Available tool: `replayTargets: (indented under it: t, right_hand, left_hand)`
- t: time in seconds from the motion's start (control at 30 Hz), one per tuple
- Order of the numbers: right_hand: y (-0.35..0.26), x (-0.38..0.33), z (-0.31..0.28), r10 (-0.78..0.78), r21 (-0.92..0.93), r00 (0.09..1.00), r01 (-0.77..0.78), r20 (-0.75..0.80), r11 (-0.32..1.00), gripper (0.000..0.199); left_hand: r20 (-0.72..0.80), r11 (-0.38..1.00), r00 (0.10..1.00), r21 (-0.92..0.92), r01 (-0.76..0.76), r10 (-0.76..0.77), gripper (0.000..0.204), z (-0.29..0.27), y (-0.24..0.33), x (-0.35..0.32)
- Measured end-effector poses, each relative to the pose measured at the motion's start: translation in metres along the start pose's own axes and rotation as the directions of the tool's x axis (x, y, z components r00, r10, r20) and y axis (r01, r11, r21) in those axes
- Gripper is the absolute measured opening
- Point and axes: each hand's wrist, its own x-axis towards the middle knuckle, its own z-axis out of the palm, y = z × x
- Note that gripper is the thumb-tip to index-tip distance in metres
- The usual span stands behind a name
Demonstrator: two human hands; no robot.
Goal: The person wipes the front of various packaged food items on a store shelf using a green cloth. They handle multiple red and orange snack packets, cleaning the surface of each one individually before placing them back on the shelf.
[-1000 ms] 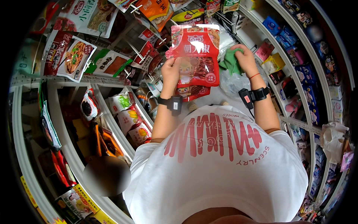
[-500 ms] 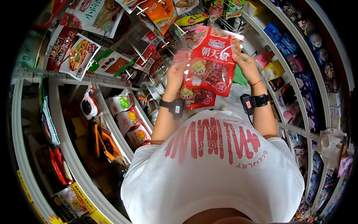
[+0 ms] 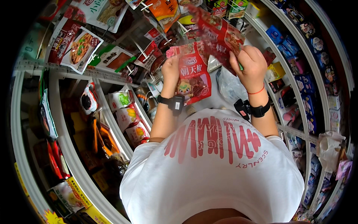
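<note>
A red packet of dried chillies (image 3: 195,80) hangs from my left hand (image 3: 170,71), whose fingers are closed on its upper left edge. Its front faces me. My right hand (image 3: 253,67) grips a second red packet of dried chillies (image 3: 220,35), raised higher and tilted away to the upper left. A bit of something green (image 3: 241,67) shows beside the right fingers; I cannot make out what it is. The two packets are close together, with the second partly above and in front of the first.
Food pouches (image 3: 80,48) hang on metal hooks (image 3: 140,52) at the left and far side. White shelf frames (image 3: 106,104) with packets curve along both sides. A clear plastic bag (image 3: 231,84) lies below my right hand. Blue packs (image 3: 287,44) fill shelves at the right.
My right hand has swung its packet up and tilted it off the other one. More of the front of the packet in my left hand now shows.
</note>
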Motion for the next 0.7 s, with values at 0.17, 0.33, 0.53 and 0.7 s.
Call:
replayTargets:
  t: [0.17, 0.33, 0.53, 0.7]
  right_hand:
    - [-0.007, -0.014, 0.033, -0.048, 0.134, 0.978, 0.021, 0.205, 0.991, 0.015]
    - [-0.015, -0.036, 0.077, -0.053, 0.254, 0.918, -0.053, 0.393, 0.966, 0.013]
    - [-0.020, -0.050, 0.103, -0.142, 0.281, 0.884, 0.013, 0.446, 0.960, 0.009]
    - [-0.017, -0.050, 0.099, -0.080, 0.476, 0.859, -0.200, 0.505, 0.856, 0.021]
  left_hand:
    - [0.031, 1.000, 0.999, -0.001, -0.016, 0.016, 0.032, 0.004, 0.002, -0.005]
    - [0.069, 0.994, 0.993, 0.045, -0.100, 0.097, 0.052, 0.014, 0.025, -0.020]
    - [0.178, 0.920, 0.984, 0.388, -0.052, -0.020, 0.039, 0.030, 0.053, -0.033]
    - [0.117, 0.896, 0.993, 0.437, -0.078, 0.030, 0.038, 0.024, 0.011, -0.024]
